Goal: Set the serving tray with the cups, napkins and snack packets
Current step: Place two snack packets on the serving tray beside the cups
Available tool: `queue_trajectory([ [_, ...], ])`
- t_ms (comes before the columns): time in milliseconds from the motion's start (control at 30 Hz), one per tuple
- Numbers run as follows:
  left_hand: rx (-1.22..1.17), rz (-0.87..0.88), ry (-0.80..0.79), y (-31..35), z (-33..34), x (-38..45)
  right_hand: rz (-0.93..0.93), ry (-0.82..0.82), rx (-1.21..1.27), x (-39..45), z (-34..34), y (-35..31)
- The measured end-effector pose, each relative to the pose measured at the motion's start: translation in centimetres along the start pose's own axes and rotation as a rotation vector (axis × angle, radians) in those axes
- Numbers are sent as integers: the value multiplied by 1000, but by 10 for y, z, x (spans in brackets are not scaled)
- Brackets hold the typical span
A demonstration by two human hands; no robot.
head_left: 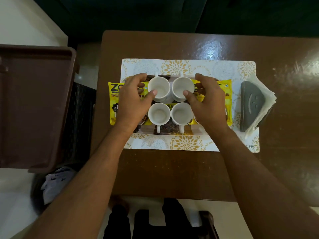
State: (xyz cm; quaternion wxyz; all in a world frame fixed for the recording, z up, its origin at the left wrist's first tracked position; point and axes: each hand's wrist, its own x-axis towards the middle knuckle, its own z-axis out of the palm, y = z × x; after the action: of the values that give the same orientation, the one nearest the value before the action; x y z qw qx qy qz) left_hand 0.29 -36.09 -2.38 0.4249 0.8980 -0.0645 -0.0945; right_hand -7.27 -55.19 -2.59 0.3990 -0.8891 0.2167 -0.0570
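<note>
Several white cups stand close together on a dark patterned serving tray [170, 131]. My left hand [133, 102] grips the far left cup [159, 86], thumb on its near rim and fingers curled round its left side. In the same way, my right hand [209, 105] grips the far right cup [182, 85]. The near left cup [158, 114] and near right cup [181, 114] stand free, handles toward me. A yellow snack packet [113, 95] lies at the tray's left end and another [227, 95] at its right end, both partly under my hands.
The tray sits on a white and gold floral placemat [172, 66] on a brown table [172, 169]. A grey napkin holder [251, 106] with white napkins [266, 100] lies on the mat's right end. A brown plastic stool [34, 104] stands left of the table.
</note>
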Motion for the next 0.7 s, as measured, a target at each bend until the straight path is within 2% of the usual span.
queue_trajectory([
  [200,19,54,-46,-1,3,2,-59,-2,7,2,2,1],
  [700,13,61,-95,-4,6,7,-41,4,2,3,4,8],
])
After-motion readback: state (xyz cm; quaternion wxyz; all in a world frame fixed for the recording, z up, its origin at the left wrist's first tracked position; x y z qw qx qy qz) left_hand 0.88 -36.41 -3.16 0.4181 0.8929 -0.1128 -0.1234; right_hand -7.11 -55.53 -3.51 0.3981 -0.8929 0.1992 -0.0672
